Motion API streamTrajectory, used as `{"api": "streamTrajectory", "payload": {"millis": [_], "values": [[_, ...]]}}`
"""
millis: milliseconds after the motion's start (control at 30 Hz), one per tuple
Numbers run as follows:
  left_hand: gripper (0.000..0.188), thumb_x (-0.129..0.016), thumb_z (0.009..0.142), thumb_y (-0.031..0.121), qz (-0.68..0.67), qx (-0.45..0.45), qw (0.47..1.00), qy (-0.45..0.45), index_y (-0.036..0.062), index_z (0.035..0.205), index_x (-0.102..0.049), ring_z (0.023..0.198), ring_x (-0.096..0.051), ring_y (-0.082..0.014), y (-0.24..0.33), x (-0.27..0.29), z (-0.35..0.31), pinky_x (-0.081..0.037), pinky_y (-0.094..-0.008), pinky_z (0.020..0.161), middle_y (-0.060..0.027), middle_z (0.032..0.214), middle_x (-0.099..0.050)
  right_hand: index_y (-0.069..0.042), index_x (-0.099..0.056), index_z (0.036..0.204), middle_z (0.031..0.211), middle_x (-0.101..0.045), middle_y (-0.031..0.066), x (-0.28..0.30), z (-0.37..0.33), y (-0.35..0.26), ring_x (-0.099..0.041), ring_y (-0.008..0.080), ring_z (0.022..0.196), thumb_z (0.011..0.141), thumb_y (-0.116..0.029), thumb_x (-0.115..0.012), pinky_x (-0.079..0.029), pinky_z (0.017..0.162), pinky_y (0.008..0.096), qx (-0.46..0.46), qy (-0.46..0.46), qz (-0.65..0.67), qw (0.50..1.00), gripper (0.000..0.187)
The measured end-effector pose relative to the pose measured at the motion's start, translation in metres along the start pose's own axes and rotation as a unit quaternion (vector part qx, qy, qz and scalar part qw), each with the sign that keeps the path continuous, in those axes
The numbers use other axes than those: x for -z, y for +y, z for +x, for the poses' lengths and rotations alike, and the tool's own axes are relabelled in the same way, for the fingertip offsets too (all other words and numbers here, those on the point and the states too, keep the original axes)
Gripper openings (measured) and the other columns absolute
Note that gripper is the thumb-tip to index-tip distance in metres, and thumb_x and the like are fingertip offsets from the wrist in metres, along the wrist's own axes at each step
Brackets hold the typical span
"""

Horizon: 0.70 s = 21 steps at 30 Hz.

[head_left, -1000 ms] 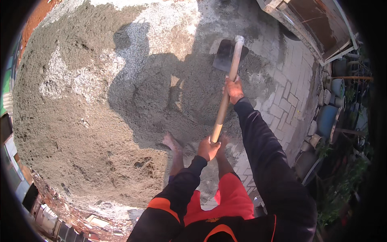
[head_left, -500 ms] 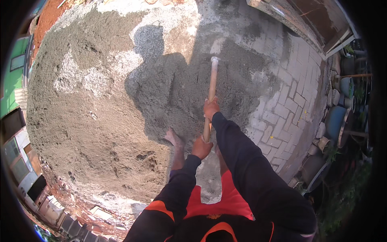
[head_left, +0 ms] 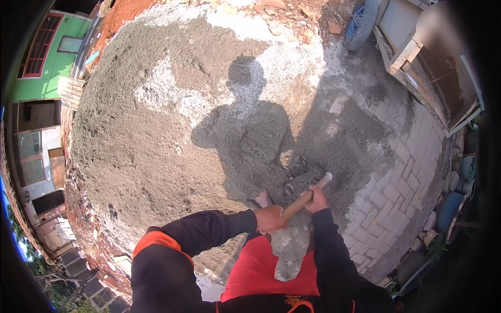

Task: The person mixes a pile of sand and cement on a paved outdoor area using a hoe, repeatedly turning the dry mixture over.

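Both of my hands grip the wooden handle of a hoe (head_left: pixel 296 206), held slanting low in front of me. My left hand (head_left: pixel 271 218) is closed around its near end. Further up the shaft, my right hand (head_left: pixel 316 200) is wrapped close to the pale collar at the far end. The blade is hidden, so I cannot tell how deep it sits in the mortar. Around it lies wet grey mortar (head_left: pixel 360 130), loose and churned up. A bare foot (head_left: pixel 263 199) shows beside the handle, close to my left hand.
Rough grey mortar (head_left: pixel 130 146) spreads widely on the left. Paving bricks (head_left: pixel 391 195) run along the right. A wooden cart (head_left: pixel 412 73) with a wheel (head_left: pixel 361 23) stands at the far right. Pots and basins (head_left: pixel 450 211) line the right edge. Rubble (head_left: pixel 276 15) lies at the back.
The hoe has been pulled back from stretched out ahead to near my legs. My right hand has slid up to its collar, and my left hand has swung outward. The view has shifted.
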<state>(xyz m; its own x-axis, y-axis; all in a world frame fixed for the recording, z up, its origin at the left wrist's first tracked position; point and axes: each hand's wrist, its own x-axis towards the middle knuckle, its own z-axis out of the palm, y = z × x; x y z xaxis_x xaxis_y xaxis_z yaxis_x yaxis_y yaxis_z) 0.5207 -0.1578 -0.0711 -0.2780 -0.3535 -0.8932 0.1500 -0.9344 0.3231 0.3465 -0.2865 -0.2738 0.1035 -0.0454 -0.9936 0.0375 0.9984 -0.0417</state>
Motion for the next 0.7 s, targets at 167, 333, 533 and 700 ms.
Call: {"api": "streamTrajectory", "payload": {"millis": [167,333,533,700], "values": [[0.037,-0.062,0.084,0.024,0.196,-0.07,0.978,0.002,-0.0003,0.11,-0.051,0.07,-0.054,-0.018,0.006,0.123,-0.149,-0.044,-0.0337,0.062,-0.0074,0.078,-0.055,-0.012,-0.046,0.092,0.066,-0.045,0.0037,-0.094,0.015,-0.041,-0.05,0.0189,0.06,0.086,-0.01,-0.058,-0.049,0.061,0.0356,0.122,-0.031,0.1,0.987,0.013],[0.03,-0.07,0.078,0.013,0.321,-0.039,0.89,0.32,0.006,0.104,-0.058,0.082,-0.064,-0.0254,-0.077,0.293,-0.258,-0.05,-0.0389,0.075,-0.0121,0.083,-0.064,-0.01,-0.047,0.093,0.074,-0.048,0.0027,-0.338,-0.073,-0.007,-0.053,0.0192,0.071,0.088,-0.012,-0.059,-0.048,0.082,0.0416,0.154,-0.288,0.134,0.936,0.013],[0.016,-0.066,0.079,0.016,0.442,0.095,0.622,0.639,0.01,0.092,-0.059,0.092,-0.062,-0.0359,-0.191,0.387,-0.282,-0.047,-0.0468,0.083,-0.0146,0.088,-0.063,-0.01,-0.046,0.104,0.1,-0.053,0.0086,-0.465,-0.114,0.074,-0.058,0.0279,0.099,0.087,-0.012,-0.061,-0.043,0.094,0.0465,0.097,-0.379,0.07,0.918,0.022],[0.02,-0.072,0.074,0.015,0.424,-0.072,0.723,0.541,0.0088,0.086,-0.057,0.085,-0.059,-0.0358,-0.226,0.281,-0.18,-0.045,-0.0452,0.08,-0.0144,0.083,-0.061,-0.007,-0.049,0.101,0.094,-0.055,0.0071,-0.34,-0.083,0.048,-0.059,0.0259,0.096,0.087,-0.014,-0.063,-0.046,0.089,0.0423,0.148,-0.35,0.012,0.925,0.021]]}}
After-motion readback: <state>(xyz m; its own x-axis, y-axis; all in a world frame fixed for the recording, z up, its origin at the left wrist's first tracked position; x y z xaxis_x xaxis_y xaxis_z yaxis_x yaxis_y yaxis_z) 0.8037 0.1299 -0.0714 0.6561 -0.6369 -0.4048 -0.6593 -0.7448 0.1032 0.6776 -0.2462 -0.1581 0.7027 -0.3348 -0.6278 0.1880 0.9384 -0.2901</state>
